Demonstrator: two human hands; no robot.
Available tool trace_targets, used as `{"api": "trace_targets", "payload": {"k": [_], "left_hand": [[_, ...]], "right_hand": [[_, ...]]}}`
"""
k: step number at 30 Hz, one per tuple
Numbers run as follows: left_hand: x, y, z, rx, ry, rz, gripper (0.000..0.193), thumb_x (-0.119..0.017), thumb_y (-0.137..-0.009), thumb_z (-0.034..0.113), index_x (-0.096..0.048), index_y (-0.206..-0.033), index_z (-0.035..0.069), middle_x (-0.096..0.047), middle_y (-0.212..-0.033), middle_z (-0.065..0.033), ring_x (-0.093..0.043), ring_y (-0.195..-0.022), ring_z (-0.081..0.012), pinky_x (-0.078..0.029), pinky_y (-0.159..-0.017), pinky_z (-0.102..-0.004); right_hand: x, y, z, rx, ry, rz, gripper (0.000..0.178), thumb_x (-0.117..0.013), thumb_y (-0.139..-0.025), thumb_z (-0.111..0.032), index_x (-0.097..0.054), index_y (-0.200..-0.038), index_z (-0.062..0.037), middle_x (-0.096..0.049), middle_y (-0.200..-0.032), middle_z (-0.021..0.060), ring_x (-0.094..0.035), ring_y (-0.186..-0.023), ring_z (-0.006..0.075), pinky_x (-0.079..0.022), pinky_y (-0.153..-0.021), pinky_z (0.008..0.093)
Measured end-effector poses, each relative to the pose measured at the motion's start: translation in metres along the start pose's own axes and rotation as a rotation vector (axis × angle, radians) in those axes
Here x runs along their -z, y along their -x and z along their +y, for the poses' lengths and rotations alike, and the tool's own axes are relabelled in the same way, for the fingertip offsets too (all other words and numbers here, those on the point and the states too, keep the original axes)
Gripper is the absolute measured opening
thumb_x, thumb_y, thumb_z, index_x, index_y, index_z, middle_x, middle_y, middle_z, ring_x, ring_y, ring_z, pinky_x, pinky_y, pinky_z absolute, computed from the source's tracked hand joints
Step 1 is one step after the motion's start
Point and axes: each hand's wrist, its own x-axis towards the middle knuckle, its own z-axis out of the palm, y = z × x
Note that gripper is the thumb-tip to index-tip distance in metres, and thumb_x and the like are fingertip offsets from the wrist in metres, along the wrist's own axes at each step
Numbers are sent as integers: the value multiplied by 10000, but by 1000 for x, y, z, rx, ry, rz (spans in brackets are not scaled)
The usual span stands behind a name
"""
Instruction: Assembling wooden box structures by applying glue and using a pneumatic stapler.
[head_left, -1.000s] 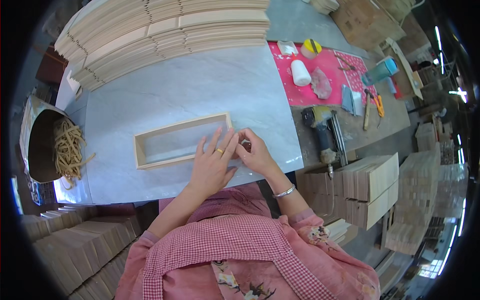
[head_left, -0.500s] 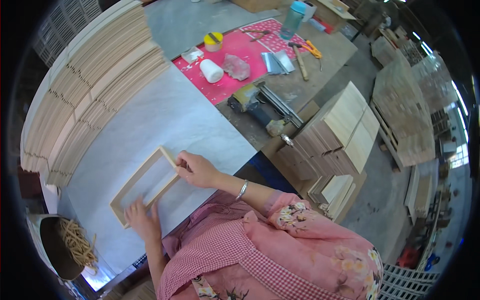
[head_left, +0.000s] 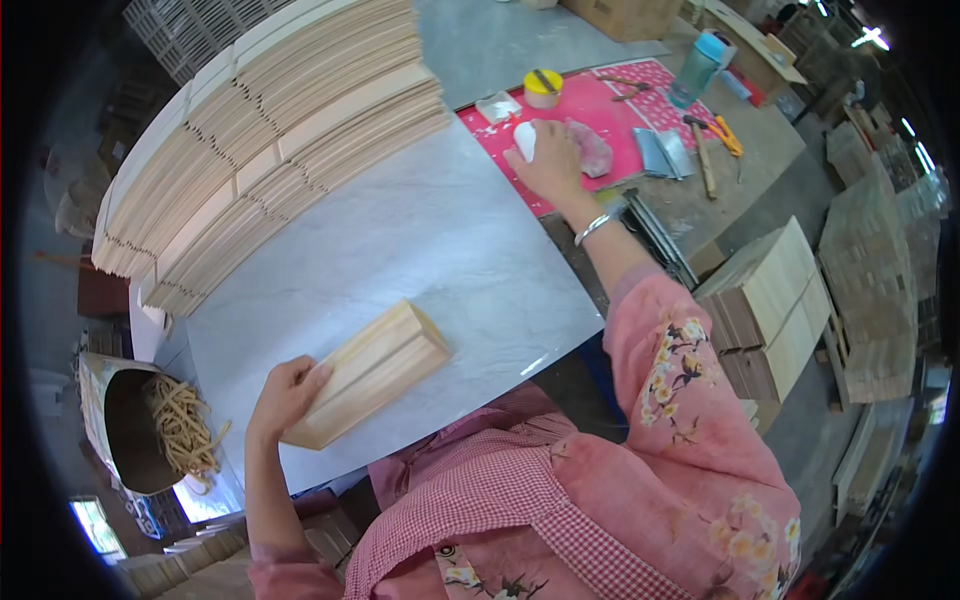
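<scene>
My left hand [head_left: 288, 396] grips the left end of a slim, pale rectangular wooden frame [head_left: 385, 372], thumb on top and fingers around the side. The frame rests tilted on the grey marbled tabletop [head_left: 500, 285], its long sides facing up. My right arm reaches out to the far right, where my right hand [head_left: 551, 165] closes around a white cylinder [head_left: 525, 140] on the pink sheet [head_left: 615, 110]. Most of the cylinder is hidden under the hand. Beside it lies a crumpled, clear plastic lump [head_left: 592, 152].
Tall stacks of thin wooden boards [head_left: 280, 130] line the table's far left. A bucket [head_left: 130, 430] of wooden sticks stands at the near left. A yellow-lidded tub [head_left: 543, 88], hammer [head_left: 703, 160], pliers [head_left: 727, 136] and blue bottle [head_left: 697, 70] lie around the pink sheet.
My right hand has let go of the frame and moved far right onto the white cylinder. The frame has been turned onto its side, with my left hand still at its left end.
</scene>
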Motion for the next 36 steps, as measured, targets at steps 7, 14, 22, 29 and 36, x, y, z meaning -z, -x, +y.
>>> {"api": "trace_targets", "payload": {"k": [7, 14, 22, 29, 36], "left_hand": [[1, -51, -18, -113, 54, 296, 281, -728, -915, 259, -685, -1018, 1, -690, -1012, -118, -634, -842, -278, -501, -762, -334], [-55, -32, 35, -570, -396, 777, 327, -759, -874, 220, -677, -1143, 53, -679, -1048, -83, -637, -918, -259, -481, -855, -352], [-135, -28, 11, -459, -452, 619, 397, -726, -864, 139, -642, -1246, 70, -651, -1105, -105, -613, -1023, -270, -447, -966, -387], [-151, -7, 53, -590, -438, 745, 384, -694, -867, 63, -649, -1248, 76, -651, -1105, -93, -601, -1013, -260, -450, -951, -395], [-167, 10, 42, -702, -215, 1053, 314, -703, -845, 0, -710, -1152, 67, -686, -945, -66, -628, -874, -243, -488, -860, -377]], "right_hand": [[-33, -34, -4, -89, 265, -244, 558, -719, -895, -414, -582, -1249, -6, -631, -1210, 208, -645, -1078, 414, -533, -915, 478], [-39, -44, 23, -287, 42, -267, 565, -824, -804, -335, -587, -1222, -37, -652, -1191, 222, -679, -1028, 405, -560, -896, 457], [-2, -11, -26, -177, -646, 210, 640, -877, -757, -296, -569, -1230, 9, -672, -1107, 181, -685, -947, 304, -571, -823, 397], [60, 61, -82, -170, -946, 88, 622, -871, -748, -255, -532, -1218, -32, -656, -1072, 162, -664, -888, 309, -551, -799, 416], [115, 108, -112, -114, -1227, 118, 638, -868, -766, -242, -492, -1239, -40, -639, -1040, 161, -648, -881, 287, -546, -799, 406]]}}
